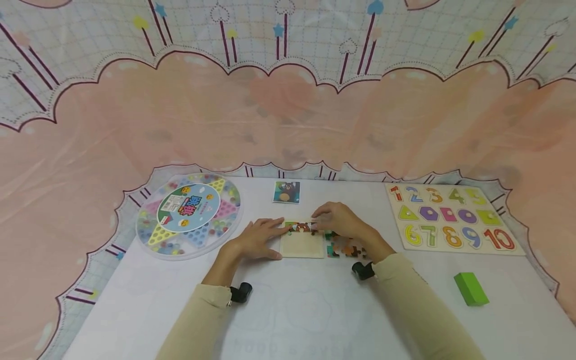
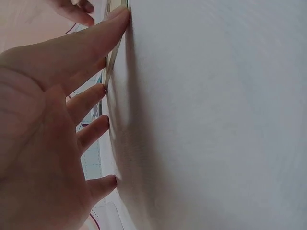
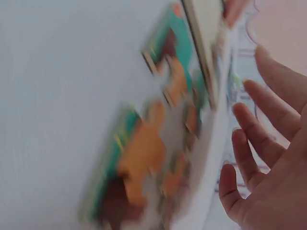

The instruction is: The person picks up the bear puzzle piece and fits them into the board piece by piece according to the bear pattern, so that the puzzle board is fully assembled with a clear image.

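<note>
A small wooden puzzle tray [image 1: 302, 246] lies on the white table, its top row filled with pieces showing a brown bear's head [image 1: 302, 227]. My left hand [image 1: 261, 239] rests at the tray's left side, fingers spread, with the thumb against the lower left corner. In the left wrist view, the left thumb [image 2: 103, 36] touches the tray's edge. Over the tray's upper right corner is my right hand [image 1: 344, 220], fingers bent loosely. The right wrist view shows its fingers [image 3: 271, 108] apart, with nothing visible between them. Loose jigsaw pieces [image 1: 350, 248] lie right of the tray, blurred in that view.
A bear picture card [image 1: 286, 192] lies behind the tray. At left sits a round board game [image 1: 189, 216] in clear packaging. A number-and-shape board [image 1: 454, 220] lies at right, with a green block [image 1: 471, 289] in front of it. A patterned curtain hangs behind the table.
</note>
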`<state>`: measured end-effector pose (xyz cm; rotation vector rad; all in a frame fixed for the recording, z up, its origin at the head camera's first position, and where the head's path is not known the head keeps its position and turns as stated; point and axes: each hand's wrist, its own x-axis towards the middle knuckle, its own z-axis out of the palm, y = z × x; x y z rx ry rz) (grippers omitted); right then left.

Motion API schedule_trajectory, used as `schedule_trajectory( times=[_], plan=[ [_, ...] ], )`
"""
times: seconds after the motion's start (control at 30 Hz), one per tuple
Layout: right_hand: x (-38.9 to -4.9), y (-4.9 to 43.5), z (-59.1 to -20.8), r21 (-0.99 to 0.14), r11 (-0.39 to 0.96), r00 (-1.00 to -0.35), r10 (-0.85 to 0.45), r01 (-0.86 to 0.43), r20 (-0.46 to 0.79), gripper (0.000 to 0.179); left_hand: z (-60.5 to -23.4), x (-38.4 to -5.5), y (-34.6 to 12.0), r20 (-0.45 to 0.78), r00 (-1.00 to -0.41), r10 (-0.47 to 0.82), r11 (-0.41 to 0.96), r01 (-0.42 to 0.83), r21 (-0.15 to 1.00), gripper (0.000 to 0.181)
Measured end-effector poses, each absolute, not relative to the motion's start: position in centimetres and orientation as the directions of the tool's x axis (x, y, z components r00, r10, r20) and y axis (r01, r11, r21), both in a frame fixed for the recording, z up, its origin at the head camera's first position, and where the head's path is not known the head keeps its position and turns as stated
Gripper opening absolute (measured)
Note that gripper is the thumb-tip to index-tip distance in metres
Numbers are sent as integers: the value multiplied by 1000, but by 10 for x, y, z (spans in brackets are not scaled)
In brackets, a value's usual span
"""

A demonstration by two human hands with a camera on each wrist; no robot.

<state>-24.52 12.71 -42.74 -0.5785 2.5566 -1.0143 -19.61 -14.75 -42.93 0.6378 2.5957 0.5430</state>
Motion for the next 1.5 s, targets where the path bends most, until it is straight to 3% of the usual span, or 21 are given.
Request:
schedule_trajectory(
  times=[0.23,0.7,0.93,1.23,1.5],
  plan=[
    [-245,152,-417,-745,633,-889,-440,-210,-123,46,-430,-194,-147,-297,-827,478,827,308,470,80],
    [-236,166,-431,-741,659,-861,-446,-131,-245,39,-433,-195,-147,-291,-837,464,820,281,499,81],
    [-234,171,-439,-726,653,-844,-499,-217,-197,36,-432,-195,-147,-284,-840,461,820,282,498,81],
    [-233,170,-441,-702,667,-849,-499,-249,-173,14,-433,-197,-147,-265,-841,472,814,301,496,82],
    [-234,169,-443,-597,731,-861,-493,-332,-125,11,-433,-199,-146,-263,-843,470,806,287,517,83]
  ],
)
